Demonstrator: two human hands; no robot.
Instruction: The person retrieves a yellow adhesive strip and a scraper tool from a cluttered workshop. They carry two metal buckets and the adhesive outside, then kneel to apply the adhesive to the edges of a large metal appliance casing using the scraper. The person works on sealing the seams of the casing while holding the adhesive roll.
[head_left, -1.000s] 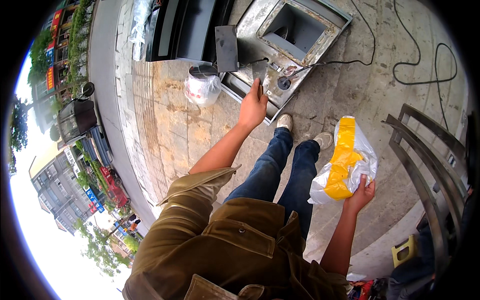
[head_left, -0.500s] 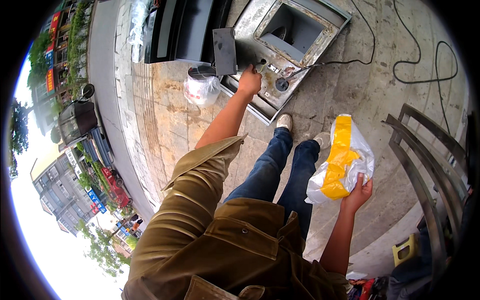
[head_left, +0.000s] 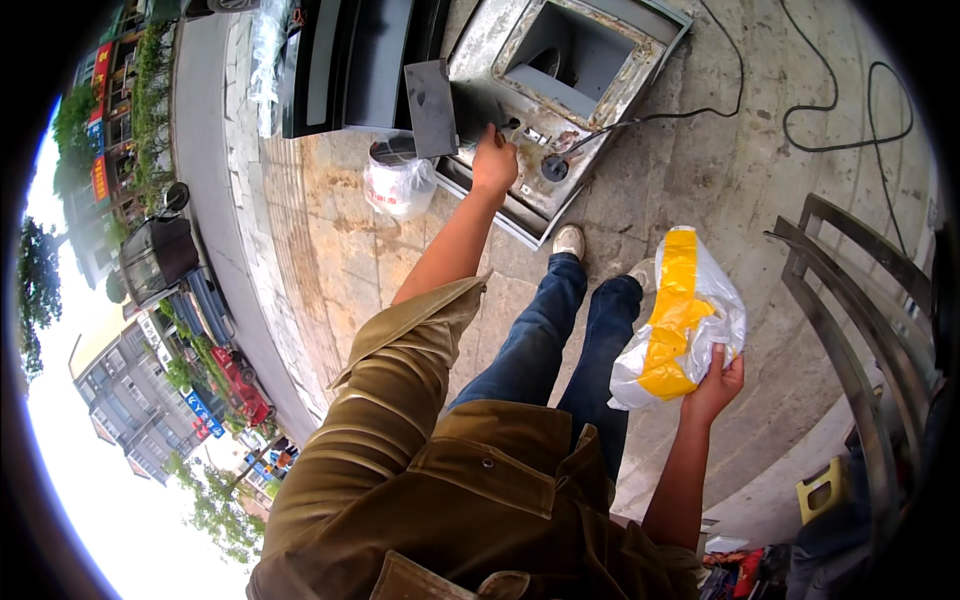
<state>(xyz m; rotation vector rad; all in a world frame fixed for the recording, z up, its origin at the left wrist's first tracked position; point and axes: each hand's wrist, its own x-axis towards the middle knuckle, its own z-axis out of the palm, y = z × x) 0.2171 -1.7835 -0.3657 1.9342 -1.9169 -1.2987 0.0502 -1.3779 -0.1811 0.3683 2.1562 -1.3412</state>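
My right hand (head_left: 714,386) grips the lower edge of a white and yellow plastic bag (head_left: 680,318), which hangs in front of my right leg. My left hand (head_left: 494,162) reaches forward over a rusty, stained metal appliance housing (head_left: 518,190) on the ground. Its fingers are curled closed; what they hold, if anything, I cannot make out. Just left of that hand stands a dark grey rectangular plate (head_left: 431,108), tilted; whether the hand touches it I cannot tell. The housing has a large square opening (head_left: 570,60) and a round dark fitting (head_left: 555,168) with a cable.
A white bucket (head_left: 400,190) lined with plastic stands left of the housing, near a black and grey cabinet (head_left: 375,70). A black cable (head_left: 720,108) runs over the paving. Curved metal bars (head_left: 850,290) and a yellow stool (head_left: 822,490) are at right.
The view has shifted slightly. Beside my left hand, the grey plate has moved a little left and leans more. My right hand keeps its hold on the plastic bag.
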